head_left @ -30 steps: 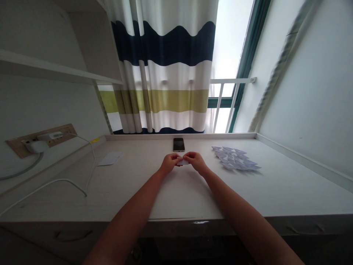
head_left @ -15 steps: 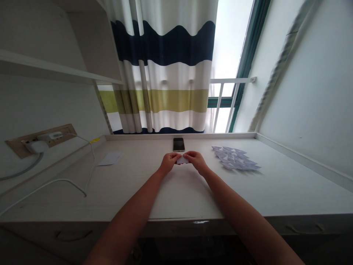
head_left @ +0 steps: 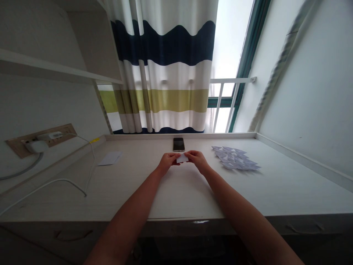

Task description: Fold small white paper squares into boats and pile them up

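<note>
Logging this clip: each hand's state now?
Left hand: closed, pinching the small white paper.
Right hand: closed, pinching the same paper's other side.

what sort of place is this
Probably a home study nook or bedroom desk by a window: a white desk with drawers below, a striped curtain behind it, and a wall socket with chargers plugged in.

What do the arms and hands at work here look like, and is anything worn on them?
They are human. The left forearm and right forearm are bare, without visible sleeves, wristwatches, cables or markings. The left hand and right hand are ungloved; the fingers are too small to rule out rings.
</note>
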Demonstrator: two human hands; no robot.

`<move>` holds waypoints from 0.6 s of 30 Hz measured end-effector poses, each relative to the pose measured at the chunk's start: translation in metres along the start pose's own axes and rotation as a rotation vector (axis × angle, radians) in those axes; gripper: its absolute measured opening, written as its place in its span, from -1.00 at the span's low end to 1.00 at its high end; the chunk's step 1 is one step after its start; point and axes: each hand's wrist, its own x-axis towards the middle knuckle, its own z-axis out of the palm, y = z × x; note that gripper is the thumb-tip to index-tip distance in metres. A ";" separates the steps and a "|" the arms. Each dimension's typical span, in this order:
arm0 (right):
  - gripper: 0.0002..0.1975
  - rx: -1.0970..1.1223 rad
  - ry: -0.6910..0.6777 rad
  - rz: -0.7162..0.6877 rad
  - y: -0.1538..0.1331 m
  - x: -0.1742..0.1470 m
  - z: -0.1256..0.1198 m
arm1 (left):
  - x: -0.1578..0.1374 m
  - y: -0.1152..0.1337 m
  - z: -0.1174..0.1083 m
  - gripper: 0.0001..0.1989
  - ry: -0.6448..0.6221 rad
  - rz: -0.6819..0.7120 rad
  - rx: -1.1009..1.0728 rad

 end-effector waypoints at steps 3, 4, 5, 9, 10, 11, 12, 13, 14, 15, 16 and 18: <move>-0.74 -0.006 0.018 0.006 0.001 -0.001 0.000 | 0.001 -0.001 0.000 -0.63 0.026 0.007 0.020; -0.74 0.001 0.020 0.010 0.001 -0.001 0.000 | 0.001 -0.001 0.000 -0.63 0.035 0.011 0.023; -0.75 0.012 0.019 0.016 0.001 -0.001 0.000 | 0.001 -0.001 0.000 -0.63 0.048 0.015 0.021; -0.80 0.031 0.015 0.034 0.002 0.000 -0.002 | -0.001 0.002 0.001 -0.67 0.099 0.024 0.010; -0.82 0.025 0.020 0.036 0.003 0.000 -0.002 | -0.001 0.003 0.001 -0.68 0.103 0.025 0.018; -0.83 0.016 0.029 0.034 0.003 0.001 -0.003 | -0.002 0.003 0.001 -0.70 0.098 0.027 0.034; -0.84 0.004 0.042 0.029 0.003 0.001 -0.003 | -0.002 0.003 0.001 -0.72 0.084 0.028 0.057; -0.85 -0.012 0.056 0.022 0.003 0.001 -0.004 | -0.002 0.002 0.001 -0.74 0.066 0.029 0.086; -0.85 -0.031 0.064 0.012 0.003 0.001 -0.004 | -0.002 0.002 0.002 -0.76 0.046 0.032 0.119; -0.85 -0.050 0.067 0.003 0.003 0.001 -0.004 | -0.001 0.001 0.002 -0.78 0.029 0.041 0.153; -0.84 -0.065 0.063 -0.003 0.002 0.001 -0.003 | -0.001 0.000 0.002 -0.80 0.017 0.053 0.185; -0.82 -0.077 0.043 -0.003 0.002 0.001 -0.002 | 0.000 -0.003 0.001 -0.82 0.013 0.089 0.237</move>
